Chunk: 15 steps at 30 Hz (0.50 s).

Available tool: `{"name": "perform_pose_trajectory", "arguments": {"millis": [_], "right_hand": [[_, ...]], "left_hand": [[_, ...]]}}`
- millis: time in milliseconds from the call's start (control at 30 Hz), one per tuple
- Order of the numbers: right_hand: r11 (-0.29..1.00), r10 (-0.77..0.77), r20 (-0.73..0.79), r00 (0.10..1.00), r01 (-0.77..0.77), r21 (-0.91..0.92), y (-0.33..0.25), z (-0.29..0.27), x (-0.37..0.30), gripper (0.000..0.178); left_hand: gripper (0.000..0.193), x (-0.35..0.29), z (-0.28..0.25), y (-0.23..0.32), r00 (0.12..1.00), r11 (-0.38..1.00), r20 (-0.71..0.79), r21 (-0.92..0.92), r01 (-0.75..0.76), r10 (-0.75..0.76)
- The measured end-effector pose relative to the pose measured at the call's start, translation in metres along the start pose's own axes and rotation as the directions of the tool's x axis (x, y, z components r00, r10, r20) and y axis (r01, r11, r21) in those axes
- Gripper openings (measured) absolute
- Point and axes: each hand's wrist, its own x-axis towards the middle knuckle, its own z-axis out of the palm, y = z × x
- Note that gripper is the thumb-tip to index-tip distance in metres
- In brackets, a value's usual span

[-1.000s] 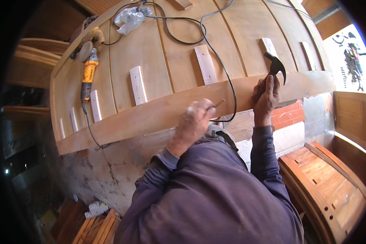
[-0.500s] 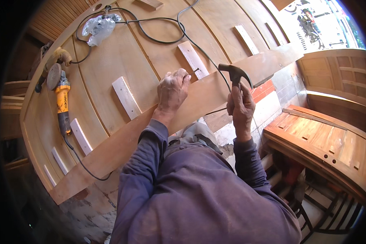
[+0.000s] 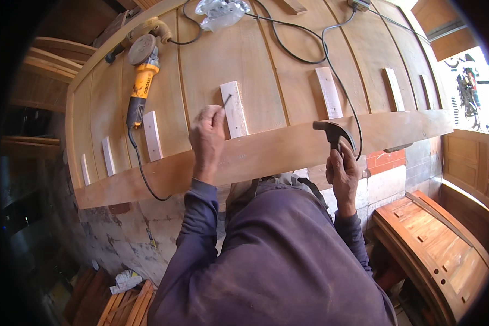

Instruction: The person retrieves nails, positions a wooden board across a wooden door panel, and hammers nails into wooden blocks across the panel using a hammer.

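Observation:
Over the left-middle part of a large wooden panel [image 3: 212,70], my left hand [image 3: 207,133] is closed, with a dark nail [image 3: 227,100] pinched in its fingertips. Behind the nail is a short pale wood block [image 3: 235,117]; I cannot tell whether the two touch. My right hand [image 3: 343,175] grips a hammer [image 3: 331,130] by its handle. The hammer's dark head is up, in front of the panel's long near board [image 3: 277,144]. Just beyond it stands another pale block [image 3: 329,92].
A yellow angle grinder [image 3: 142,81] lies on the panel at the left, its cord hanging over the near edge. A black cable [image 3: 339,70] loops across the panel by a clear plastic bag [image 3: 221,13]. Several other pale blocks line the near board. Wooden doors [image 3: 429,244] are stacked at right.
My view has turned, so the panel sits differently in it. My left hand has moved with the nail from one pale block to the block left of it. The hammer stays in my right hand.

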Motion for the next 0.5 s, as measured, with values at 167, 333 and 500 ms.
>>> {"name": "perform_pose_trajectory", "arguments": {"millis": [167,333,500], "right_hand": [[1.000,0.010,0.172,0.985,-0.008,-0.015,-0.010,0.040,0.023,0.043],[0.996,-0.051,0.189,0.981,0.064,-0.060,0.011,0.057,0.041,0.044],[0.987,-0.061,0.216,0.974,0.091,-0.134,0.015,0.053,0.048,0.041]], "left_hand": [[0.015,0.013,-0.010,-0.033,1.000,0.999,-0.008,0.048,-0.009,0.010],[0.010,0.015,-0.002,-0.032,0.993,0.992,-0.029,0.059,-0.115,0.117],[0.011,0.015,0.001,-0.038,0.990,0.985,0.017,0.103,-0.139,0.138]]}}
